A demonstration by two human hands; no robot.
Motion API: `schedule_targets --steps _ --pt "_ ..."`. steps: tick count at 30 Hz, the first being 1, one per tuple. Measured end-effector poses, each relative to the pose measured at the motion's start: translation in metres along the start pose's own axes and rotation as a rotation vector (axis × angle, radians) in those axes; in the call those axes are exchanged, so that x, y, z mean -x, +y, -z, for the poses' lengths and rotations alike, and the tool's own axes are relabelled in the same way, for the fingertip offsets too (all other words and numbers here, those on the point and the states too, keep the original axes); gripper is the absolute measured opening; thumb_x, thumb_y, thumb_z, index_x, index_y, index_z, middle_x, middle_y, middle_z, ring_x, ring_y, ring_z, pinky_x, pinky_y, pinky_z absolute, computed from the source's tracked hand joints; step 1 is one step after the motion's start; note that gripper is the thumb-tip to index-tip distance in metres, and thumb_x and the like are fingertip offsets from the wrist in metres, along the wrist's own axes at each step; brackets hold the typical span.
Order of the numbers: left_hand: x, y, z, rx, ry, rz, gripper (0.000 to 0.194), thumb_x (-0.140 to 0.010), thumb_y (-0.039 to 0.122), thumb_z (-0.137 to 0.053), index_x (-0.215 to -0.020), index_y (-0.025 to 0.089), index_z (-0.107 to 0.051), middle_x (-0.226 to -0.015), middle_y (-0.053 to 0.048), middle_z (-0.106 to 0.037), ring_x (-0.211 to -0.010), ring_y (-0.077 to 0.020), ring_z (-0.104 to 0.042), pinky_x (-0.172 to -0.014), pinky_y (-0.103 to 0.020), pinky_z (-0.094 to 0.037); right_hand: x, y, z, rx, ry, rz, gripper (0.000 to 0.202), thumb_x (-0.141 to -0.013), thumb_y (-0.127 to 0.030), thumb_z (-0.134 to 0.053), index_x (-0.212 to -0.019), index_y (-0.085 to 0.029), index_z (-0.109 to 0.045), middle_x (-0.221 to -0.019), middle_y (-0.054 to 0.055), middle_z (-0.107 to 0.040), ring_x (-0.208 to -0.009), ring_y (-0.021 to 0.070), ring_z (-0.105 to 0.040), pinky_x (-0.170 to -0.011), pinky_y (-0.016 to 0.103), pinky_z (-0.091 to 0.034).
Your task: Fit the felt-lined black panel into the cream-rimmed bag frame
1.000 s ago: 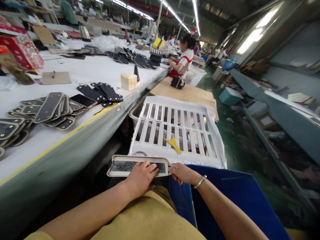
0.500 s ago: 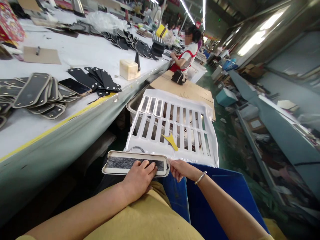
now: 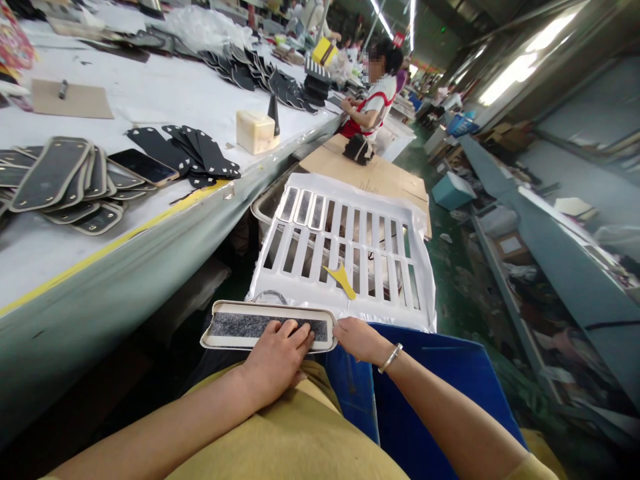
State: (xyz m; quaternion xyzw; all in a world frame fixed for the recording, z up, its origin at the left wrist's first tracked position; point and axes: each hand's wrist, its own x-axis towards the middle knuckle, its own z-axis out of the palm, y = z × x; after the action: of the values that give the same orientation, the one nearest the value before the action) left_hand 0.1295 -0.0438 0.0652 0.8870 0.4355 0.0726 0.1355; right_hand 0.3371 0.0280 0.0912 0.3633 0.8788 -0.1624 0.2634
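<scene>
Strap piece [image 3: 235, 327] lies crosswise on the lap; left hand [image 3: 277, 357] presses flat, right hand [image 3: 357, 339] apparently pinches its right end.

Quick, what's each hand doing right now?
Left hand: flat, fingers pressing on the cream-edged grey panel.
Right hand: pinching the panel's right end.
</scene>
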Motion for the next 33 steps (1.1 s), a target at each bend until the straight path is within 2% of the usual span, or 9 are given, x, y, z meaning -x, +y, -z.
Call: schedule_targets --steps 2,7,11,15,18,21,25,28,33 --pt "0.000 -0.001 0.001 0.003 -0.010 -0.007 0.065 -0.073 0.051 -0.063 -0.127 0.019 -0.047 -0.132 -0.007 -0.049 -0.107 -0.0263 -0.041 -0.081 -0.041 -0.034 -0.001 0.001 0.000 -0.067 -0.002 -0.009 0.020 -0.080 -0.004 -0.041 -0.081 -0.006 -0.061 -0.085 0.018 -0.063 -0.074 0.0205 -0.063 -0.062 0.029 -0.047" --pt "-0.001 -0.003 0.007 -0.003 -0.036 -0.011 0.064 -0.074 0.054 -0.061 -0.126 0.019 -0.048 -0.131 -0.006 -0.050 -0.107 -0.0251 -0.043 -0.081 -0.039 -0.035 -0.002 0.006 -0.009 -0.399 -0.028 -0.085 0.020 -0.085 -0.012 -0.038 -0.074 -0.011 -0.055 -0.072 0.009 -0.060 -0.049 0.0100 -0.054 -0.047 0.021 -0.043" --pt "-0.001 -0.002 0.009 0.007 -0.022 0.003 0.063 -0.073 0.054 -0.062 -0.125 0.021 -0.049 -0.130 -0.005 -0.051 -0.107 -0.0250 -0.043 -0.081 -0.039 -0.035 -0.003 0.011 -0.021 -0.694 -0.029 -0.172 0.033 -0.092 -0.025 -0.022 -0.071 -0.015 -0.046 -0.055 0.000 -0.051 -0.039 0.0082 -0.048 -0.040 0.019 -0.042" --pt "-0.001 -0.001 0.006 0.030 -0.006 0.005 0.064 -0.072 0.056 -0.063 -0.124 0.021 -0.050 -0.130 -0.005 -0.051 -0.107 -0.0257 -0.043 -0.082 -0.040 -0.035 -0.003 0.018 -0.033 -1.000 -0.066 -0.206 0.057 -0.092 -0.048 -0.007 -0.067 -0.015 -0.046 -0.053 0.001 -0.053 -0.040 0.0096 -0.053 -0.042 0.021 -0.045" --pt "-0.001 -0.001 0.005 0.045 0.000 0.009 0.063 -0.072 0.055 -0.063 -0.124 0.021 -0.050 -0.130 -0.006 -0.052 -0.107 -0.0258 -0.043 -0.083 -0.040 -0.034 -0.003 0.021 -0.043 -1.406 -0.076 -0.202 0.063 -0.085 -0.064 -0.016 -0.065 -0.014 -0.049 -0.052 0.002 -0.054 -0.040 0.0106 -0.052 -0.045 0.025 -0.047" --pt "-0.002 -0.002 0.006 0.052 -0.004 0.010 0.064 -0.071 0.055 -0.063 -0.124 0.021 -0.050 -0.129 -0.004 -0.052 -0.107 -0.0251 -0.043 -0.083 -0.040 -0.035 -0.003 0.020 -0.049 -1.543 -0.059 -0.180 0.061 -0.080 -0.069 -0.027 -0.065 -0.015 -0.049 -0.051 0.001 -0.053 -0.040 0.0102 -0.050 -0.049 0.029 -0.050" --pt "-0.001 -0.004 0.008 0.049 -0.014 -0.001 0.065 -0.072 0.056 -0.062 -0.124 0.021 -0.049 -0.130 -0.002 -0.052 -0.108 -0.0246 -0.043 -0.084 -0.040 -0.035 -0.002 0.014 -0.047 -1.340 -0.009 -0.194 0.058 -0.084 -0.065 -0.019 -0.069 -0.016 -0.047 -0.052 -0.001 -0.051 -0.040 0.0091 -0.049 -0.048 0.026 -0.048" --pt "-0.001 -0.005 0.009 0.043 -0.016 -0.005 0.064 -0.072 0.057 -0.061 -0.124 0.021 -0.049 -0.130 -0.002 -0.052 -0.107 -0.0247 -0.043 -0.083 -0.040 -0.036 -0.001 0.009 -0.036 -0.852 0.001 -0.207 0.041 -0.092 -0.044 -0.024 -0.074 -0.015 -0.048 -0.057 0.001 -0.055 -0.044 0.0099 -0.053 -0.046 0.022 -0.044" --pt "-0.001 -0.005 0.010 0.043 -0.023 -0.005 0.064 -0.072 0.056 -0.062 -0.124 0.021 -0.049 -0.130 -0.003 -0.052 -0.107 -0.0249 -0.043 -0.083 -0.040 -0.036 0.001 -0.002 -0.017 -0.339 0.055 -0.147 0.022 -0.086 -0.014 -0.038 -0.078 -0.010 -0.058 -0.085 0.016 -0.062 -0.079 0.0209 -0.060 -0.071 0.033 -0.046"
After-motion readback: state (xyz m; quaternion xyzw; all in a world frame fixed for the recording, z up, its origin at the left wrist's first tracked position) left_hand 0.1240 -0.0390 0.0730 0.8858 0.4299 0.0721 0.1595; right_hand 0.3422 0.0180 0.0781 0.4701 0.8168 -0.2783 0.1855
